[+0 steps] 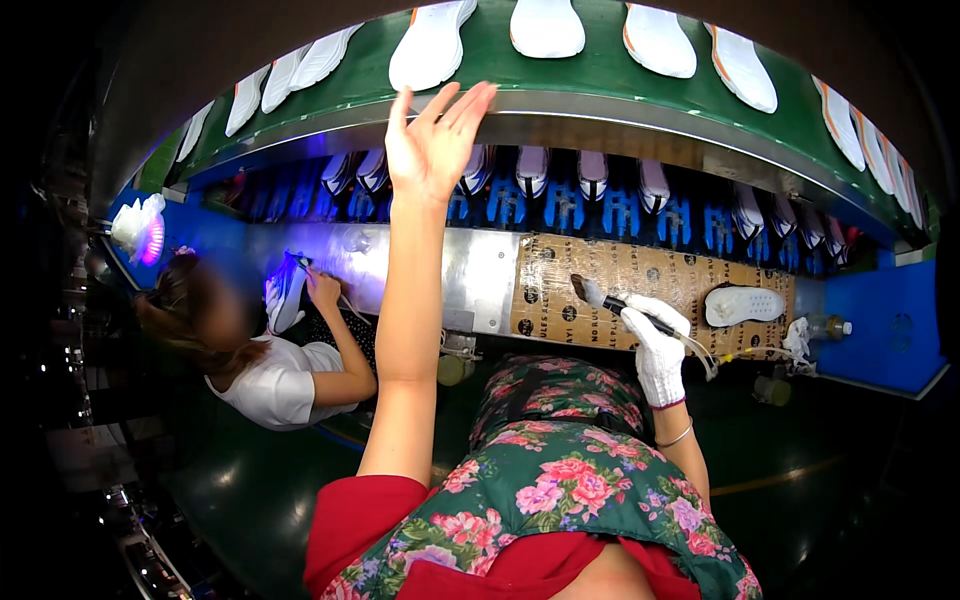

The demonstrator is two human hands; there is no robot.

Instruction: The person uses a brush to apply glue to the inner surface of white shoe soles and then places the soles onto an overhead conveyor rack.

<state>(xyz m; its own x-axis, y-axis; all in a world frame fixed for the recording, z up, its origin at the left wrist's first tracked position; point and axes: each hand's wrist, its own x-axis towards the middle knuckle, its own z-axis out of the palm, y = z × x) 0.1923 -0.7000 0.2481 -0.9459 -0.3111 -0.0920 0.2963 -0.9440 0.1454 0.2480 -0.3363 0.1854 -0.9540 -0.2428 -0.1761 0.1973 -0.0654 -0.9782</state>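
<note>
The bare left hand [433, 145] is holding nothing; its fingers are standing apart, near a white sole [430, 48] that is lying on the green shelf [600, 82]. Whether they are touching, I cannot tell. The gloved right hand [656, 350] is gripping a brush [602, 299] over the cardboard [620, 260].

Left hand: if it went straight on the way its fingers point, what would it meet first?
Most likely, the left hand would meet the white sole just beyond its fingertips, on the green surface. Depth is unclear, so it might pass above.
</note>
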